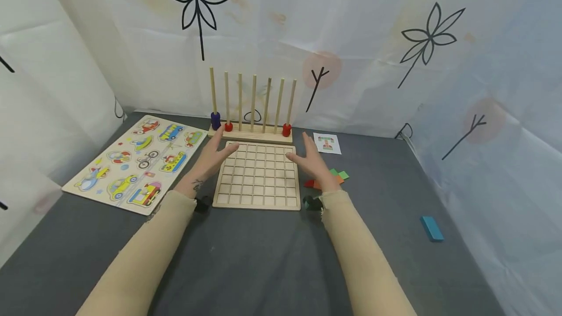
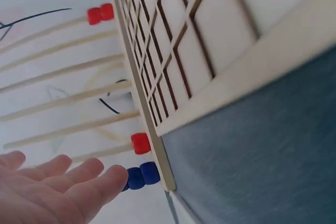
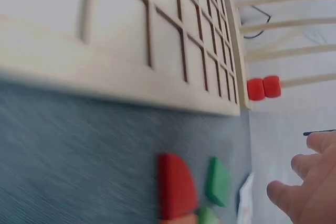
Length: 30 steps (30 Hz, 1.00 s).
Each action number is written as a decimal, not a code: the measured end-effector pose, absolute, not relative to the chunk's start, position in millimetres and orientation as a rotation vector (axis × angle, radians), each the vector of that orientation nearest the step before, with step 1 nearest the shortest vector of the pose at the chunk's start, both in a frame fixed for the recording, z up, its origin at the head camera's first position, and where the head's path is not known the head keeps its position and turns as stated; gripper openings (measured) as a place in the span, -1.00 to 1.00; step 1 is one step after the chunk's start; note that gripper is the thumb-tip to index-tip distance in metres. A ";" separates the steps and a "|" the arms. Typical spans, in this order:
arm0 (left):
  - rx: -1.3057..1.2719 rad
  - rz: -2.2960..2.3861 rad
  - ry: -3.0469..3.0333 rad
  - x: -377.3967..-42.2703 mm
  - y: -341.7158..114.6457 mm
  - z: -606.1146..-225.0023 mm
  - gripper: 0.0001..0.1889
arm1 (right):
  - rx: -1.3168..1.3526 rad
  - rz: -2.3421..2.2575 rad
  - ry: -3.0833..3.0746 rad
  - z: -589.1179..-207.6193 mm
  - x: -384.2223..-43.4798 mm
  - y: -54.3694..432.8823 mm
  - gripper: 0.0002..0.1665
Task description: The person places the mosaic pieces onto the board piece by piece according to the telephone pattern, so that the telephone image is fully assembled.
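Note:
A wooden grid board (image 1: 258,207) lies flat on the dark table, its square cells bare. My left hand (image 1: 213,156) hovers over its left edge with fingers extended, holding nothing. Over the right edge is my right hand (image 1: 312,160), also with straight fingers and nothing in it. Behind the board stands a wooden peg rack (image 1: 250,134) with several upright rods. Blue beads (image 2: 143,176) and a red bead (image 2: 140,143) sit on its left rods, and red beads (image 3: 264,87) on the rightmost one. Red (image 3: 177,186) and green pieces (image 3: 217,181) lie beside the board, partly hidden by my right forearm.
A wooden picture puzzle (image 1: 136,162) with vehicles lies at the left. A small printed card (image 1: 327,143) is at the back right. One blue block (image 1: 432,228) lies far right. White fabric walls (image 1: 360,62) with drawn flowers bound the table behind and at the sides.

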<state>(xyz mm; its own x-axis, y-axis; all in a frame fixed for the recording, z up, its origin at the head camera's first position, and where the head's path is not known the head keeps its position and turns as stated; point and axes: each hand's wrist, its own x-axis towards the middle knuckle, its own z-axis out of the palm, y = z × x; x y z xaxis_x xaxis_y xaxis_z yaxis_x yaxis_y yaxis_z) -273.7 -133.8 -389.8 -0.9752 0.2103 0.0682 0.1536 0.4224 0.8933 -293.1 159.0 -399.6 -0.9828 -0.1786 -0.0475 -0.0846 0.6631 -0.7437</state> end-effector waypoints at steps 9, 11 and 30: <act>0.320 1.951 2.392 -241.8 -134.6 -399.2 -0.14 | -0.183 -1.602 2.518 -417.4 -268.3 159.5 0.01; 0.305 1.987 2.349 -236.1 -135.2 -401.8 -0.14 | -0.181 -1.653 2.470 -420.4 -263.2 158.2 0.00; 0.270 1.907 2.339 -223.9 -141.8 -423.3 -0.02 | -0.071 -1.704 2.356 -426.2 -234.4 148.1 0.01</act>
<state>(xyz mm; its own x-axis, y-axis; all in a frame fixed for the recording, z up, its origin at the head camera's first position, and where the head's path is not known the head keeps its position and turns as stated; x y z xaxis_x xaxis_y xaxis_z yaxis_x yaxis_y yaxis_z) -223.9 -141.8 -423.3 -0.9779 0.2073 0.0258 0.0671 0.1946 0.9786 -234.4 148.1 -426.2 -0.9717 -0.1746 -0.1594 0.0967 0.3218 -0.9419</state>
